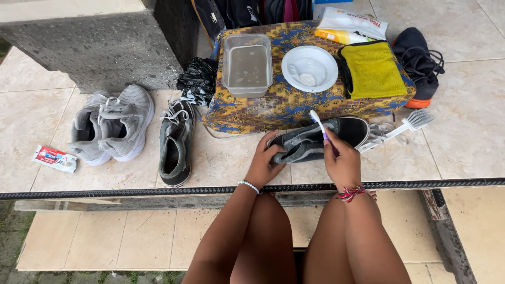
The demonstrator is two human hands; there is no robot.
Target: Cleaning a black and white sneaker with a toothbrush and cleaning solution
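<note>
A dark grey canvas shoe [315, 141] lies on its side on the tiled floor in front of my knees. My left hand [264, 163] grips its toe end. My right hand [342, 160] holds a toothbrush [319, 123] with a white head and purple handle, bristles up, just over the shoe's side. A white scrub brush [405, 125] lies on the tiles to the right of the shoe.
A low stand under a patterned cloth [273, 108] carries a clear tub of murky water [247, 66], a white bowl [310, 68] and a yellow towel [372, 71]. Grey sneakers [113, 126], a dark shoe [176, 144], a toothpaste tube [54, 158], a black-orange shoe [418, 66] surround it.
</note>
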